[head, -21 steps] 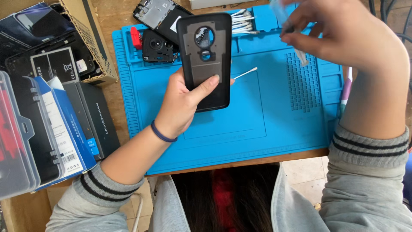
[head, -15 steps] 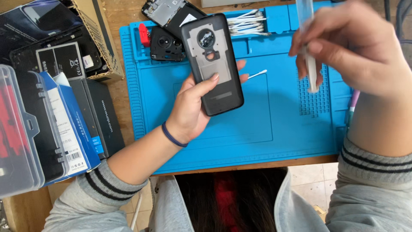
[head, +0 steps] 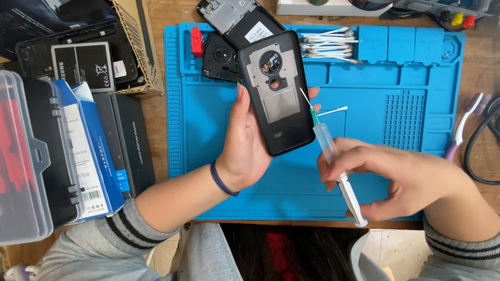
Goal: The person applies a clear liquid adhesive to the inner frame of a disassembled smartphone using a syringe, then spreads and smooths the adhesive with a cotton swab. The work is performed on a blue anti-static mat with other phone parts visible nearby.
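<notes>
My left hand [head: 245,148] holds a black phone back cover [head: 276,93] upright over the blue work mat [head: 406,135], its inner side with a round camera cut-out facing me. My right hand [head: 401,179] grips a clear syringe [head: 333,156] with a green hub. The thin needle tip points up and left at the cover's right edge. A single cotton swab [head: 333,111] lies on the mat just behind the needle.
More cotton swabs [head: 328,42] sit in a tray at the mat's top. A second phone frame [head: 239,21], a black camera piece [head: 221,57] and a red tool [head: 196,40] lie at top left. Boxes [head: 99,151] and a clear case [head: 23,161] stand left. A toothbrush [head: 463,125] lies right.
My right hand has come down from the upper right to the lower middle, bringing the syringe needle to the cover's right edge. My left hand still holds the cover.
</notes>
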